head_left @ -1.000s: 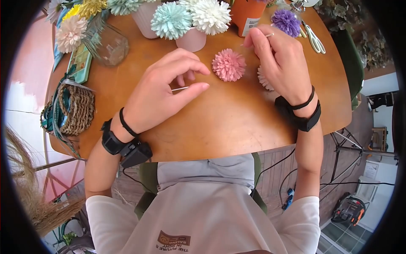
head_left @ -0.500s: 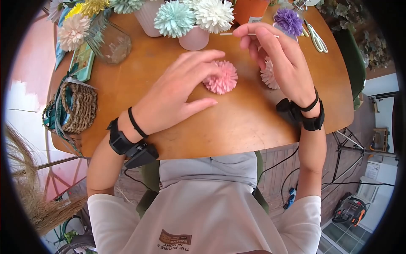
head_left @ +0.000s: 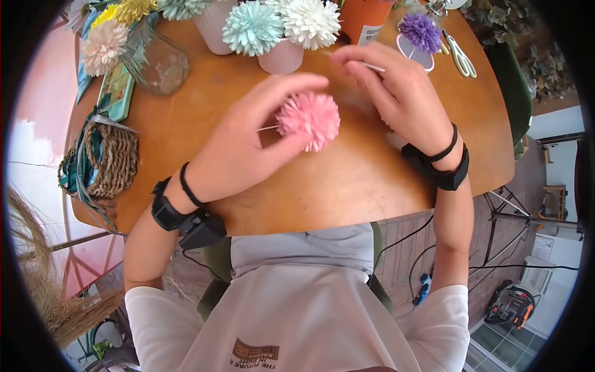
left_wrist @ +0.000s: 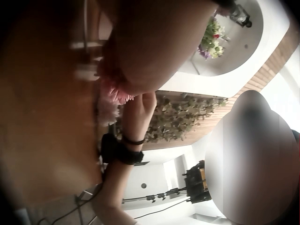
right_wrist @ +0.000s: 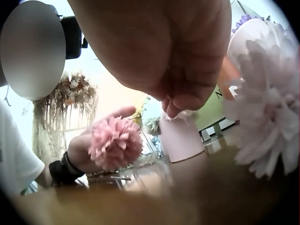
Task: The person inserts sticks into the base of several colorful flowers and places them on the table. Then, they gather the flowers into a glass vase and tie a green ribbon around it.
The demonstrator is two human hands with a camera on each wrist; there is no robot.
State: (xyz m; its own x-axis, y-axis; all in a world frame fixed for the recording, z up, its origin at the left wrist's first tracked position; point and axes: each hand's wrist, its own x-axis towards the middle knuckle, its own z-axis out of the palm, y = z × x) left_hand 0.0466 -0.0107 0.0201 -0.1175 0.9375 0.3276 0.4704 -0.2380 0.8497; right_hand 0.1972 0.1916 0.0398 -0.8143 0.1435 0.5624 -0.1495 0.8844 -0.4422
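Observation:
My left hand (head_left: 226, 139) holds a pink pompom-shaped flower (head_left: 313, 121) between thumb and fingers. Its thin pale stem (head_left: 268, 128) sticks out toward the palm. In the right wrist view the same pink flower (right_wrist: 116, 143) appears raised over the tabletop. With bent fingers, my right hand (head_left: 409, 90) pinches a thin white stick (head_left: 373, 66), its far end blurred. A pale pink flower (right_wrist: 269, 110) stands close by the right hand in the right wrist view; that hand mostly covers it in the head view.
Along the back of the wooden table (head_left: 347, 186) are a pink pot (head_left: 282, 57) with mint and white flowers, an orange pot (head_left: 359, 22), a purple flower (head_left: 421, 32) and scissors (head_left: 460, 56). At left stand a glass vase (head_left: 164, 65) and a woven basket (head_left: 111, 158).
The left hand has closed on the pink flower and lifted it, drawing it slightly left. The right hand, still with the white stick, has shifted and turned the stick's angle.

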